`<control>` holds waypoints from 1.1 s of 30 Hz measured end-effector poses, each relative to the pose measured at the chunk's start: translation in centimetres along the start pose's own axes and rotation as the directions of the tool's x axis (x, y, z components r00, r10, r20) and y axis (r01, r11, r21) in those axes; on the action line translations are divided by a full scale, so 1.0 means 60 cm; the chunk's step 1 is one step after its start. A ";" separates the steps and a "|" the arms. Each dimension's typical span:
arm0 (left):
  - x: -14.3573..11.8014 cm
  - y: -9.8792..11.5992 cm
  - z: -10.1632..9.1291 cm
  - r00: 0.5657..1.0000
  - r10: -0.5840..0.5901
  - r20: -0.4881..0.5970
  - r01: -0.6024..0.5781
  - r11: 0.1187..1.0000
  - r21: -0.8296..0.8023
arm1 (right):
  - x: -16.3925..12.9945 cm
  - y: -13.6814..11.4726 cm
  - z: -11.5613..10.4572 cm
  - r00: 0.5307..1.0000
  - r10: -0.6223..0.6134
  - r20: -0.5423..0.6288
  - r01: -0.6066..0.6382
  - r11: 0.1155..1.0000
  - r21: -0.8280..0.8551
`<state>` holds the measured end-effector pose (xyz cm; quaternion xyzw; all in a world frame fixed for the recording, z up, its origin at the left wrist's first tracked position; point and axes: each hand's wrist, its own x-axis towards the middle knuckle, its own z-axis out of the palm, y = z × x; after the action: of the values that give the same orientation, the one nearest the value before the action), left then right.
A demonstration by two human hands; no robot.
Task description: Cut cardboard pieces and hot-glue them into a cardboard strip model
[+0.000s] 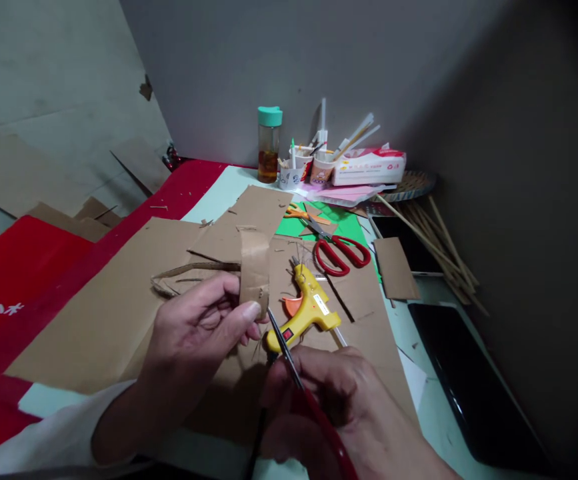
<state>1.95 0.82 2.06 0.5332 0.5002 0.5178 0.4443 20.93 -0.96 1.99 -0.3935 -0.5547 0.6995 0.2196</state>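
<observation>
We have a curved cardboard strip [255, 267] up over the work surface, with scissor blades [289, 353] at its lower edge.
Our left hand [199, 327] pinches the strip between thumb and fingers; a narrow bent cardboard loop [193, 267] reaches out leftward behind it, though we cannot tell whether the two are joined. Our right hand [341, 380] is closed around the red-handled scissors, the blades lying nearly together; whether they touch the card is unclear. We judge this to be trimming or shaping, and the next move calls for a steady left pinch and blades lined up clear of the thumb. Just beyond lie a yellow glue gun [309, 307] and other red-handled shears [336, 255] on flat cardboard [99, 307].
</observation>
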 end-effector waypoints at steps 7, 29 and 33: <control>-0.001 0.004 0.004 0.998 0.057 0.017 -0.059 0.988 0.142 | -0.001 -0.005 -0.001 0.996 0.091 0.012 -0.092 0.995 0.040; -0.003 -0.023 -0.001 0.859 0.489 0.151 -0.451 0.584 0.675 | 0.011 -0.002 0.008 0.994 0.109 -0.033 -0.100 0.973 0.208; -0.006 -0.021 0.002 0.855 0.486 0.178 -0.455 0.541 0.707 | 0.010 -0.010 -0.005 0.990 0.096 0.104 -0.125 0.934 0.334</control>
<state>1.98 0.60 0.80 0.7682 0.5101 0.3857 0.0298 20.73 -0.13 2.37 -0.3500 -0.4117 0.8121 0.2204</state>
